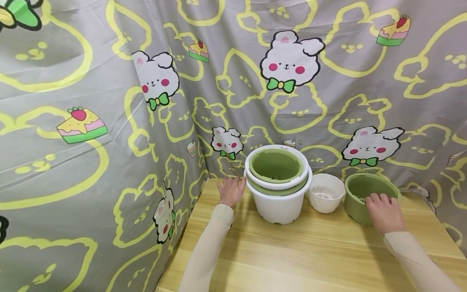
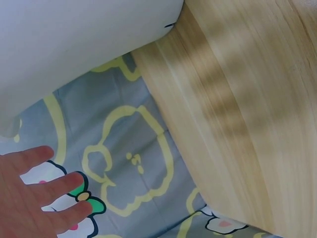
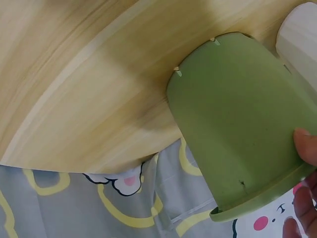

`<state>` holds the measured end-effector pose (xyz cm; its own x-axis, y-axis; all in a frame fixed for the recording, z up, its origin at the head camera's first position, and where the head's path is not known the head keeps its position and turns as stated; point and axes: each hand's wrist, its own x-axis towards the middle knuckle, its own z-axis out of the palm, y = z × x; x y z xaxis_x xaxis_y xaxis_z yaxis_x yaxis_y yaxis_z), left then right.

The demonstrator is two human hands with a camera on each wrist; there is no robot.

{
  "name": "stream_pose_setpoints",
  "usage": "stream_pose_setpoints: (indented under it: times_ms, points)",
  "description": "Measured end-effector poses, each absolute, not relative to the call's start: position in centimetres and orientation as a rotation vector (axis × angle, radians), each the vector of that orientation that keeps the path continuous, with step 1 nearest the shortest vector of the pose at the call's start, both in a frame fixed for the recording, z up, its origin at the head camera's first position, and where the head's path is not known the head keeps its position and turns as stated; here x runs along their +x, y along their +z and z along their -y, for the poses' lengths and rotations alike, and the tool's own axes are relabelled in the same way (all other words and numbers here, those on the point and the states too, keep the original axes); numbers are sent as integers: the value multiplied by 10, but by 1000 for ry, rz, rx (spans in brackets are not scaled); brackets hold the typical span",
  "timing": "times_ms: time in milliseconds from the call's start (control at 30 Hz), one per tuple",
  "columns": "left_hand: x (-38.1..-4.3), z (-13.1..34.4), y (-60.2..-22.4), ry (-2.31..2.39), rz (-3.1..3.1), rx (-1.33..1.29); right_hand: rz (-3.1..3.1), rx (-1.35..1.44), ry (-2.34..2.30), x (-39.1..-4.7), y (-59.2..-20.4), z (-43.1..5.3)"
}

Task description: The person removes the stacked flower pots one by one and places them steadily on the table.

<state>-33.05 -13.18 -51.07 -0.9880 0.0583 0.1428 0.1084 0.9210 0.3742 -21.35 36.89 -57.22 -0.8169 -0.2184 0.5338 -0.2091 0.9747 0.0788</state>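
In the head view my left hand (image 1: 232,190) is at the left side of a stack of nested white and green plastic flowerpots (image 1: 279,209), its thumb side by the upper white rim. The left wrist view shows this hand's fingers (image 2: 59,188) straight and spread, with the white pot wall (image 2: 84,44) above them. My right hand (image 1: 386,211) grips the near right rim of a separate green flowerpot (image 1: 359,211), which stands on the table. Its thumb (image 3: 306,146) presses the pot's outer wall, while the other fingers are at the rim, partly out of frame.
Between the stack and the green pot stands a small cream pot (image 1: 326,194) with drainage holes in its base. All stand toward the back of a wooden table (image 1: 284,259). A grey patterned curtain (image 1: 233,113) hangs behind and along the left side.
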Motion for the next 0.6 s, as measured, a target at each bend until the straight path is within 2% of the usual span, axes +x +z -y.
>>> stream_pose_setpoints:
  times_ms: [600]
  points:
    - [-338, 135, -511, -486, 2973, -141, 2612, 300, 13, -214, -569, -368]
